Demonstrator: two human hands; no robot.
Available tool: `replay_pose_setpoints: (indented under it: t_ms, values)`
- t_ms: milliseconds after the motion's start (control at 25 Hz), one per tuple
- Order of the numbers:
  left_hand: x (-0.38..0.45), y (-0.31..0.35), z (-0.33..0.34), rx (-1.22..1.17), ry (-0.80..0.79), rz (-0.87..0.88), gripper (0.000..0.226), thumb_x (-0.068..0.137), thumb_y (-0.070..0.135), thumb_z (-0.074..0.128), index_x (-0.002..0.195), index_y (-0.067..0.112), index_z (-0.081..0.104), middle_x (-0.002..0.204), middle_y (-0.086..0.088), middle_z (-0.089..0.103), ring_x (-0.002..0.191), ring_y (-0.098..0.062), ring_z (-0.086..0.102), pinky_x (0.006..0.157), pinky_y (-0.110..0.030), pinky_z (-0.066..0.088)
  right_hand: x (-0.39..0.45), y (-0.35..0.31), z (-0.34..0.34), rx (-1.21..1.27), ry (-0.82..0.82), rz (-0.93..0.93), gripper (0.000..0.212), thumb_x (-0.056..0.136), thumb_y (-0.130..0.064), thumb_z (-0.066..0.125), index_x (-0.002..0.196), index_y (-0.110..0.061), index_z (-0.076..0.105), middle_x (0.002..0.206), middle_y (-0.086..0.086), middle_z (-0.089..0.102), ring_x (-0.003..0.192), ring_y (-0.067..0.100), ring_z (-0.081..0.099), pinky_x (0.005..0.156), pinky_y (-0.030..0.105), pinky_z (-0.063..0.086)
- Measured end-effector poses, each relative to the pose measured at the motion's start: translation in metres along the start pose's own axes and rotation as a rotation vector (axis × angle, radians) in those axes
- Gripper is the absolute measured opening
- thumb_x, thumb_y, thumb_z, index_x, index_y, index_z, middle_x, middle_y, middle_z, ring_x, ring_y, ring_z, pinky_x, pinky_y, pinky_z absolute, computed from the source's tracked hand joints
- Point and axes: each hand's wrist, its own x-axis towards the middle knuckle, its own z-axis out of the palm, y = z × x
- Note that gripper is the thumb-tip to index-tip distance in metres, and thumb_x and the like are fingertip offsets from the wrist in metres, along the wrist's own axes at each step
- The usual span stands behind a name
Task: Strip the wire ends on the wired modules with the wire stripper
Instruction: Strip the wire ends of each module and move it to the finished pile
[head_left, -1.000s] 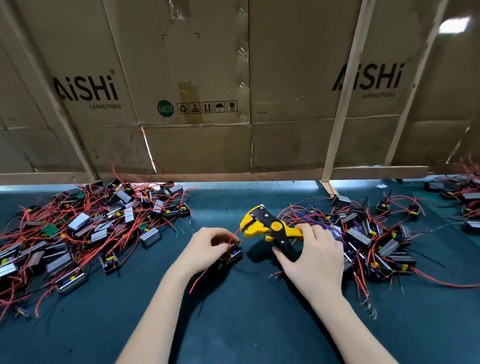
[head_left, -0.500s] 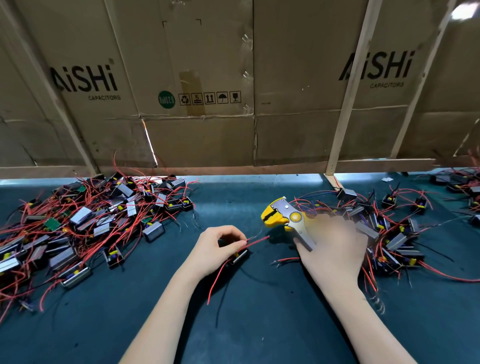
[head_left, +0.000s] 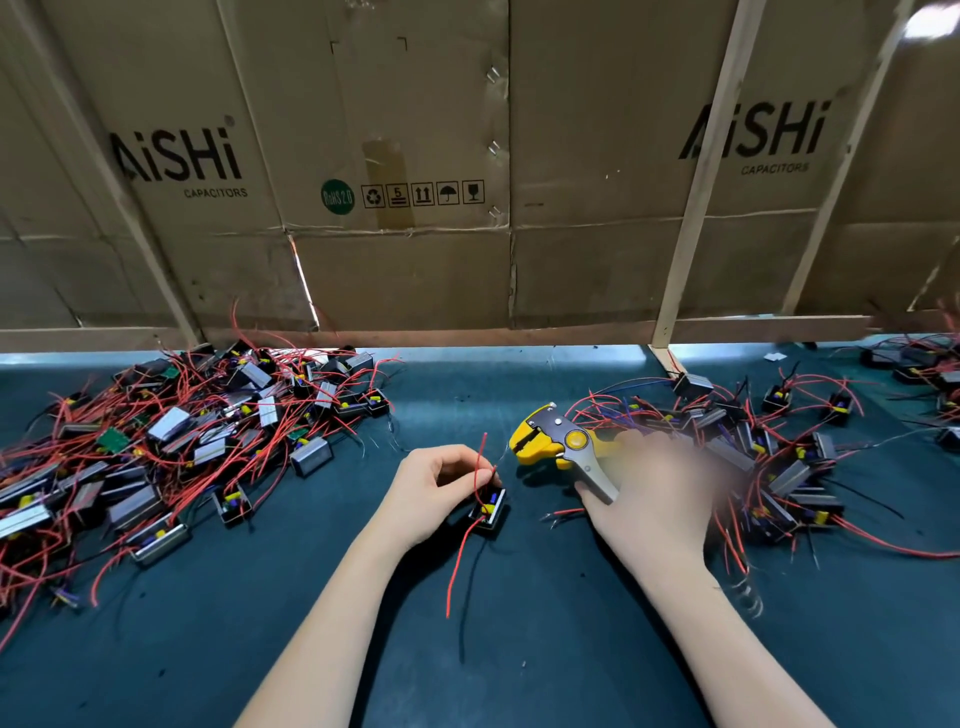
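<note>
Left hand (head_left: 431, 493) rested on the dark green tabletop (head_left: 519, 649), fingers curled, thumb and forefinger pinching a red wire (head_left: 480, 462) whose free end stood up above the pinch. That wire ran down to a small black wired module (head_left: 489, 512) lying on the tabletop just beside the left fingertips; a second red lead and a black lead trailed from the module toward the near edge. Right hand (head_left: 660, 493) was motion-blurred; its fingers were wrapped around the handles of the yellow-and-black wire stripper (head_left: 558, 441), which sat just right of the module with its head pointing left toward the pinched wire, close but not touching. Stripper's jaws stood slightly parted. A large heap of modules (head_left: 171, 441) with tangled red wires lay well to the left of the held module; a second, looser heap (head_left: 769, 447) lay right of it, behind the right hand. Cardboard boxes (head_left: 395, 156) printed "AiSHi CAPACITORS" formed the wall behind the tabletop, braced by pale wooden battens (head_left: 696, 197).
</note>
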Motion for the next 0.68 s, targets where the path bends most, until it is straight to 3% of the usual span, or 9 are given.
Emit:
replay_pose_setpoints:
  t_ms: [200,520,680]
  values:
    - [0.0011,0.0010,0.0040,0.068,0.005,-0.005,0.011,0.094,0.009,0.063,0.085,0.012,0.069,0.084,-0.003,0.075,0.080,-0.011,0.068,0.080,-0.024,0.053,-0.0016,-0.0036,-0.0003,0.020,-0.031,-0.053,0.056,0.057,-0.048,0.087,0.092,-0.012,0.064,0.084,0.006,0.059,0.083,0.032,0.058,0.069,0.039,0.036]
    - [0.0041,-0.0021,0.0063,0.104,0.063,-0.078,0.016,0.094,0.014,0.063,0.079,0.018,0.069,0.085,-0.010,0.073,0.075,-0.014,0.062,0.081,-0.040,0.052,-0.0011,-0.0085,-0.0056,0.046,-0.021,-0.117,0.056,0.055,-0.050,0.087,0.089,-0.011,0.063,0.080,0.005,0.058,0.078,0.032,0.057,0.067,0.040,0.038]
    - [0.0051,-0.0029,0.0078,0.127,0.077,-0.087,0.013,0.093,0.012,0.064,0.083,0.009,0.071,0.084,-0.012,0.074,0.073,-0.014,0.061,0.080,-0.040,0.052,-0.0002,-0.0091,-0.0071,0.029,-0.005,-0.137,0.054,0.054,-0.047,0.088,0.083,-0.011,0.059,0.076,0.004,0.057,0.074,0.031,0.056,0.064,0.039,0.038]
